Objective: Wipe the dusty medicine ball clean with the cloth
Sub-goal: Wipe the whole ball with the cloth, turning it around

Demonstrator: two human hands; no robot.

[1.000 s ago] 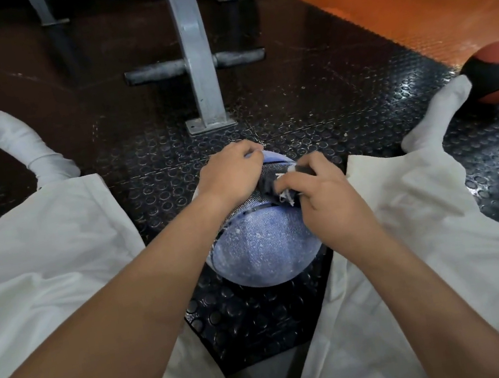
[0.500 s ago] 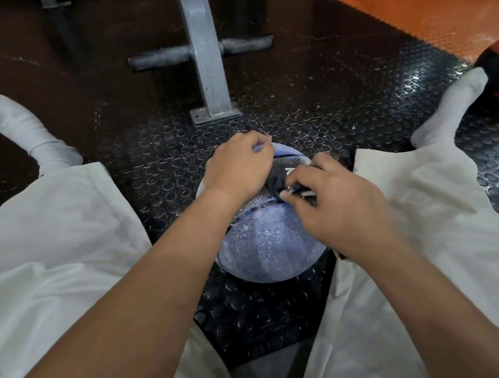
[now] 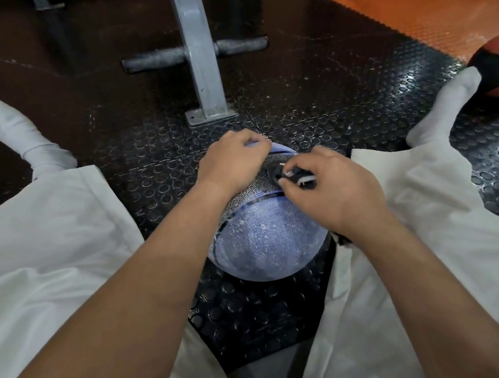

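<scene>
Left hand [image 3: 233, 162] curls its fingers over the medicine ball [image 3: 268, 240] to steady it; right hand [image 3: 335, 191] pinches the dark cloth [image 3: 296, 177], scrubbing dust

We see dim, uneven light: glare glints off the studded black floor [image 3: 356, 93] at right, the far left sinks into shadow, the white trousers [image 3: 42, 250] wash out, and wide-angle bending curves the edges.

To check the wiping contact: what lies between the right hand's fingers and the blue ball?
The head view shows the dark cloth, gripped by the right hand, lying on top of the medicine ball.
</scene>
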